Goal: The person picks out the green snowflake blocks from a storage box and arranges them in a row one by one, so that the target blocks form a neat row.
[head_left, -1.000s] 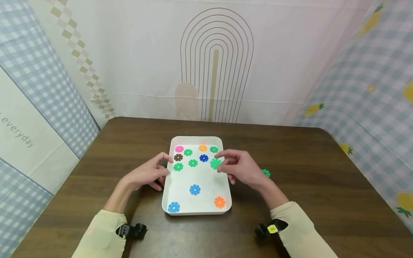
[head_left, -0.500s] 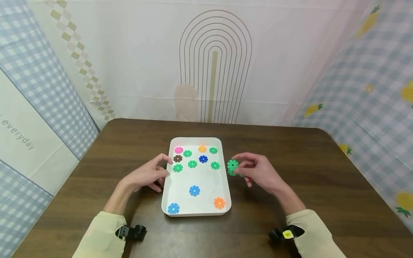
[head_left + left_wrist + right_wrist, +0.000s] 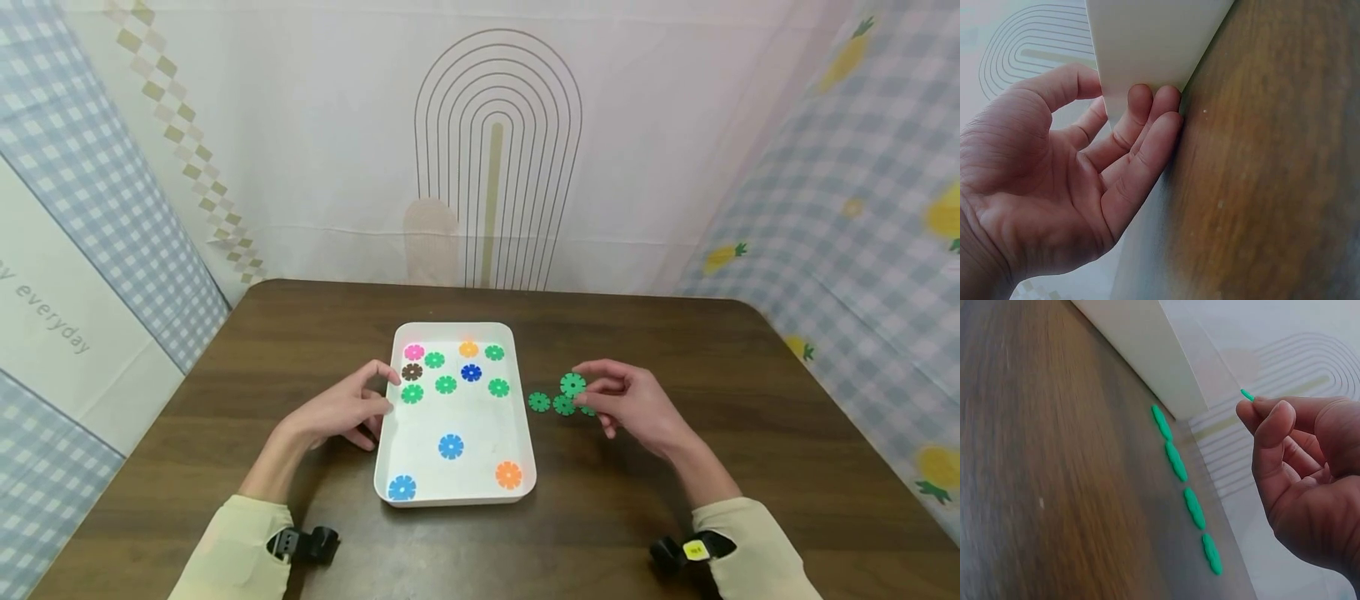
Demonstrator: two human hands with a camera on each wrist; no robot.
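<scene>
My right hand pinches a green notched plastic disc between thumb and fingertips, just above a row of similar discs. In the right wrist view the held disc shows only as a thin edge. Several green discs lie in a line on the table, right of the tray; the hand partly covers this row in the head view. My left hand holds the left wall of the white tray. In the left wrist view, some fingers rest against the tray's outer wall while others hook over its rim.
Inside the tray lie more notched discs: several green, a pink, a brown, a dark blue, two light blue and two orange. The brown wooden table ends before a patterned cloth.
My right hand has carried the green disc from over the tray, across its right edge, to above the row on the table. The left hand stays on the tray.
</scene>
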